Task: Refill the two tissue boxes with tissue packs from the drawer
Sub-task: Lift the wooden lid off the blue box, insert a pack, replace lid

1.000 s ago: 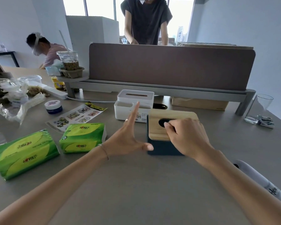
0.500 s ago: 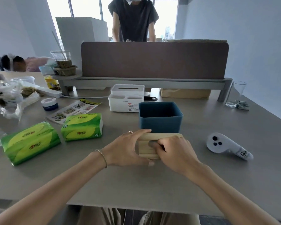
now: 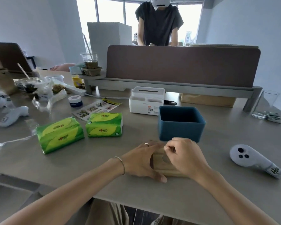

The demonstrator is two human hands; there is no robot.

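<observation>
Head view: both hands rest on a wooden lid (image 3: 162,166) lying flat on the grey table (image 3: 152,195), near its front edge. The left hand (image 3: 143,158) curls over the lid's left side, thumb on the table. The right hand (image 3: 185,156) covers the right side, thumb and forefinger pinched together above the lid; whether they hold anything is unclear. Just behind stands the blue tissue box (image 3: 181,125), open and empty. One white tissue box (image 3: 147,100), lid on, sits behind it. Two green tissue packs (image 3: 60,134) (image 3: 105,125) lie side by side to the left. Bare tabletop separates packs from hands.
</observation>
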